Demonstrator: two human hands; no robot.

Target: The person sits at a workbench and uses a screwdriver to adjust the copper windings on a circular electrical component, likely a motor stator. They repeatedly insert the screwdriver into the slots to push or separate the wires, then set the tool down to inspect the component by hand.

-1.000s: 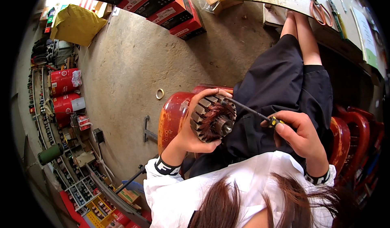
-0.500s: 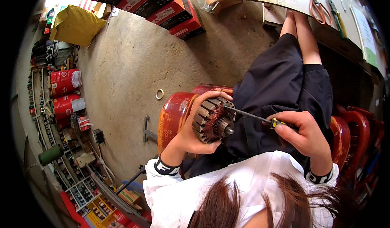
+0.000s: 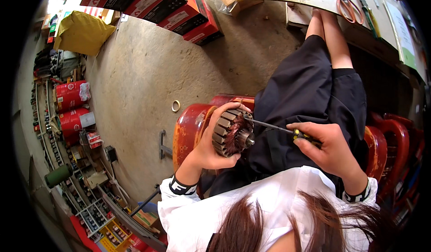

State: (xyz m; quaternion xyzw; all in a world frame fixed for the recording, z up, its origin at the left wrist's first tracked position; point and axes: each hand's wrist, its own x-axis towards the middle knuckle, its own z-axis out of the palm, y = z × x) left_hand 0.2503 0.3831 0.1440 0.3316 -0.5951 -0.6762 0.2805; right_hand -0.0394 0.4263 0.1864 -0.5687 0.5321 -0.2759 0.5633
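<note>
My left hand (image 3: 208, 145) is wrapped round a motor armature (image 3: 228, 133), with its slotted steel core, copper windings and short shaft end turned toward the right. In my right hand (image 3: 330, 145) is a screwdriver (image 3: 272, 126) with a yellow and black handle, gripped from above. The long thin shank points left, and its tip meets the armature at the upper edge of the copper windings. Exactly what the tip presses on is too small to make out. Both hands are above my lap, over dark cloth.
Beside the armature is a red-brown wooden chair (image 3: 191, 126). A tape roll (image 3: 176, 106) lies on the concrete floor. Red and black boxes (image 3: 197, 18) are stacked ahead. Scissors (image 3: 349, 9) and pliers (image 3: 369, 16) rest on the table at upper right. Shelves of small parts line the left.
The armature has turned slightly in my left hand. My right hand has shifted a little to the left with the screwdriver, whose tip stays at the windings.
</note>
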